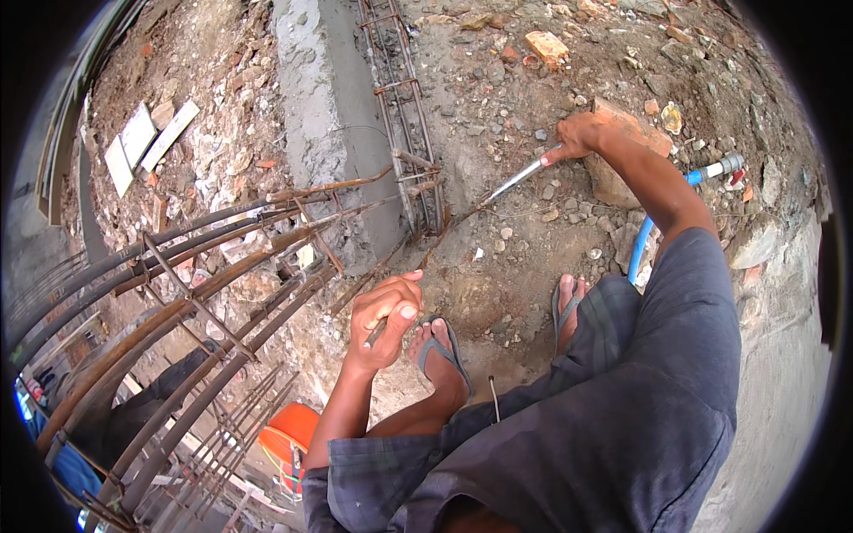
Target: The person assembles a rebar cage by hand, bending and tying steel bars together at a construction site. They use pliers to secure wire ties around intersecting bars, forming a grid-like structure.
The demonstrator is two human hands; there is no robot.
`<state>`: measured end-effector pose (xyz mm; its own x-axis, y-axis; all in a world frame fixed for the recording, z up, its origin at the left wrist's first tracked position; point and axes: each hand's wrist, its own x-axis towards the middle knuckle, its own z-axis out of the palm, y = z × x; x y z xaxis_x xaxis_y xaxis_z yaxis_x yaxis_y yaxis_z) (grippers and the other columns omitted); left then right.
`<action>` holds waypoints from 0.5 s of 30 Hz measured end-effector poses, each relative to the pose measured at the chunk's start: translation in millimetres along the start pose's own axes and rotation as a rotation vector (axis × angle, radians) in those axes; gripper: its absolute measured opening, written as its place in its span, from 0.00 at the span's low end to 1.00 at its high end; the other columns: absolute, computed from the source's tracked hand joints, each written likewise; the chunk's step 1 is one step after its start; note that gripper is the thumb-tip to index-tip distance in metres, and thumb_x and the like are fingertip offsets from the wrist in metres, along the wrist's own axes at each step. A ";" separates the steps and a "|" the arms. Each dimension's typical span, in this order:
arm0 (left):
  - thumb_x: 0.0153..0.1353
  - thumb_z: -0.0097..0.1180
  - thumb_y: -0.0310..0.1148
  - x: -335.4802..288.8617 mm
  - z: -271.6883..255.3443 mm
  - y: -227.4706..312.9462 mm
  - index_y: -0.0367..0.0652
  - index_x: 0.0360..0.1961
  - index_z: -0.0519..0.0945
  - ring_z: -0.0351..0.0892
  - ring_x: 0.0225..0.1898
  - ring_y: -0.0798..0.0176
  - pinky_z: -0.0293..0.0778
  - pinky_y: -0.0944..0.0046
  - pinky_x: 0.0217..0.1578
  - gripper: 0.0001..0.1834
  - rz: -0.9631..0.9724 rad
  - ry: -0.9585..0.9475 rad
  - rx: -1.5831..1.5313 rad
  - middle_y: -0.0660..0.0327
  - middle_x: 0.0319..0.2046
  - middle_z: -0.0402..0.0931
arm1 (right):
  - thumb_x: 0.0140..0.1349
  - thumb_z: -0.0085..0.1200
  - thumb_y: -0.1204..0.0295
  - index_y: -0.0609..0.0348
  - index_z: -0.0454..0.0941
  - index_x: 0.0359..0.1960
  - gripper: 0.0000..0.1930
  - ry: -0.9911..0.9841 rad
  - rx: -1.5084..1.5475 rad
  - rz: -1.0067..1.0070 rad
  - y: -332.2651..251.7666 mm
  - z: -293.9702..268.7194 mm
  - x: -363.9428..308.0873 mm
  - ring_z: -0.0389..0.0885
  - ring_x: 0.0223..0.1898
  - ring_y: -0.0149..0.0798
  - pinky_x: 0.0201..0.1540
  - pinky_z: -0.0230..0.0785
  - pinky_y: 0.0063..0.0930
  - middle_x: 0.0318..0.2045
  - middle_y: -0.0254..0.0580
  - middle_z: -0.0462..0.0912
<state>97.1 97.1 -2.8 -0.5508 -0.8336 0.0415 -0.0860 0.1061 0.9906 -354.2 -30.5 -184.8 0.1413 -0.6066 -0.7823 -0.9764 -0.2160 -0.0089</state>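
Note:
My left hand (384, 322) is closed in a fist, low in front of my body. A short dark end of a metal rod (374, 335) shows below its fingers; most of it is hidden by the hand. My right hand (576, 139) reaches far forward and grips the upper end of a shiny metal pipe (520, 181). This pipe slants down to the left, and its lower end meets a thin brown bar beside the upright rebar cage (394, 86). I cannot tell whether that bar runs on into my left fist.
Long rusty rebars (200, 289) tied with stirrups sweep in from the left. A grey concrete beam (317, 98) runs beyond them. An orange bucket (289, 431) sits at the lower left. Blue hose (641, 244), a large stone (613, 184) and rubble lie at right.

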 end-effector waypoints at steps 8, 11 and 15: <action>0.72 0.48 0.32 -43.1 -13.6 -14.2 0.36 0.21 0.70 0.73 0.26 0.59 0.77 0.45 0.50 0.20 0.087 0.029 -0.009 0.59 0.20 0.69 | 0.52 0.41 0.15 0.69 0.85 0.47 0.58 -0.092 -0.039 0.094 -38.2 -11.0 -51.8 0.84 0.54 0.60 0.56 0.75 0.51 0.48 0.57 0.86; 0.76 0.40 0.35 -70.7 -22.0 -27.0 0.41 0.18 0.65 0.68 0.24 0.61 0.76 0.48 0.46 0.24 0.110 0.168 -0.055 0.61 0.17 0.64 | 0.53 0.39 0.15 0.68 0.84 0.48 0.58 -0.094 -0.045 0.145 -68.3 -26.6 -80.5 0.84 0.54 0.59 0.56 0.75 0.52 0.48 0.56 0.86; 0.79 0.37 0.36 -85.9 -20.5 -41.9 0.44 0.20 0.61 0.61 0.22 0.63 0.73 0.50 0.45 0.24 0.136 0.289 -0.181 0.63 0.17 0.57 | 0.54 0.38 0.16 0.67 0.83 0.52 0.58 -0.068 -0.041 0.223 -79.0 -10.8 -95.0 0.83 0.57 0.56 0.56 0.74 0.54 0.51 0.54 0.85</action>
<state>165.1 153.1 -45.2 -0.2881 -0.9397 0.1842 0.1341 0.1508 0.9794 -288.8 36.0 -103.1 -0.0895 -0.5901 -0.8023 -0.9745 -0.1147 0.1930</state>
